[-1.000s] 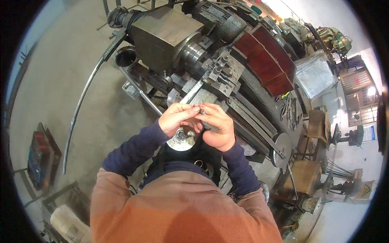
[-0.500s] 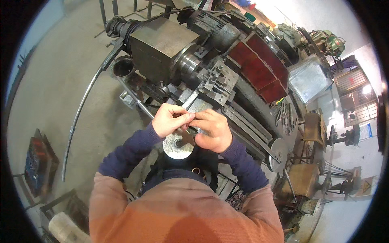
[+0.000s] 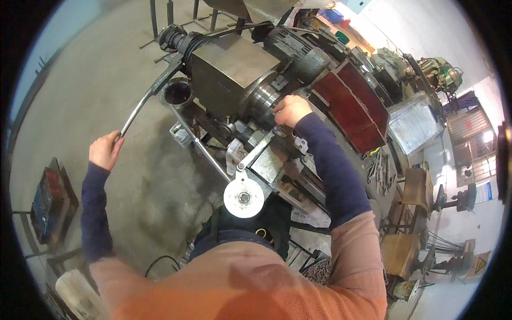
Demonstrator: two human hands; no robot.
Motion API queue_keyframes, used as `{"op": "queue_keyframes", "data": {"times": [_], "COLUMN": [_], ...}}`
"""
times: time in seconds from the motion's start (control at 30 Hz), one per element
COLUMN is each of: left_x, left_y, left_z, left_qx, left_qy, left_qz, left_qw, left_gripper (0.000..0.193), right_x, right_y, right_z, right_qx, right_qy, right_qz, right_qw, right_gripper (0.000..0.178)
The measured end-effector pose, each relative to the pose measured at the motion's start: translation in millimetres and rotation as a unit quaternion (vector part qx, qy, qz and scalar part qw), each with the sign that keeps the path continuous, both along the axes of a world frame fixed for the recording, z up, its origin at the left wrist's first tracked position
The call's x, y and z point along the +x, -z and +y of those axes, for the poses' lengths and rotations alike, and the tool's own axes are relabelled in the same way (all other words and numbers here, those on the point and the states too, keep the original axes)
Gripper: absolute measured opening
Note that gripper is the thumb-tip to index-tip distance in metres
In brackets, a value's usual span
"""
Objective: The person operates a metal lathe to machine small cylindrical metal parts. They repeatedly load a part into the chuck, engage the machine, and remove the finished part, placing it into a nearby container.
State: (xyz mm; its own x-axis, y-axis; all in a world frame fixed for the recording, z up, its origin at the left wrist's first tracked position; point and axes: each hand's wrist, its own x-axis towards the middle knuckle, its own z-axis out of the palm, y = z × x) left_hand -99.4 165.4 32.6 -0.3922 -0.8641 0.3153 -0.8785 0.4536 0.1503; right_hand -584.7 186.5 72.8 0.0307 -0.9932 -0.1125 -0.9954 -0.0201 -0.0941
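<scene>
My left hand (image 3: 105,151) is closed round a long steel lever (image 3: 137,113) that slopes down from the far left end of a lathe. Across the machine, my right hand (image 3: 292,111) is at the front of the round steel spindle nose (image 3: 262,99), fingers bent together. Whatever those fingers pinch, if anything, is hidden. The right hand and forearm cover much of the tool post behind them. Nearer to me, a pale round handwheel (image 3: 244,198) sits at the front of the slide (image 3: 268,164).
A boxy headstock (image 3: 234,60) stands left of the spindle, with a motor (image 3: 298,53) behind. Beyond the bed is a dark red metal box (image 3: 352,104); loose hand tools (image 3: 380,169) lie to its right. A dark crate (image 3: 52,205) rests on the floor at left.
My hands have parted from above the handwheel. The left has moved out left and taken hold of the lever; the right has gone forward to the spindle nose. The view has shifted slightly.
</scene>
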Motion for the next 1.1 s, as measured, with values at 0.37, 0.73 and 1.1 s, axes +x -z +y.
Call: {"op": "queue_keyframes", "data": {"times": [0.37,0.73,1.1], "left_x": [48.6,134.8,16.1], "left_y": [56.6,43.5,68.6], "left_z": [-0.7,-169.2,-159.8], "left_qx": [0.032,0.038,-0.169], "left_qy": [-0.062,-0.227,-0.066], "left_qz": [0.087,-0.271,0.157], "left_qw": [0.994,0.935,0.971], "left_gripper": [0.032,0.011,0.031], "right_x": [-2.0,3.9,-3.7], "right_y": [-5.2,-13.1,-9.0], "right_z": [-15.0,-10.0,7.3], "right_qx": [0.036,0.03,-0.119], "right_qy": [-0.025,-0.017,-0.088], "right_qz": [-0.097,-0.177,-0.095], "right_qw": [0.994,0.984,0.984], "right_gripper": [0.036,0.032,0.031]}}
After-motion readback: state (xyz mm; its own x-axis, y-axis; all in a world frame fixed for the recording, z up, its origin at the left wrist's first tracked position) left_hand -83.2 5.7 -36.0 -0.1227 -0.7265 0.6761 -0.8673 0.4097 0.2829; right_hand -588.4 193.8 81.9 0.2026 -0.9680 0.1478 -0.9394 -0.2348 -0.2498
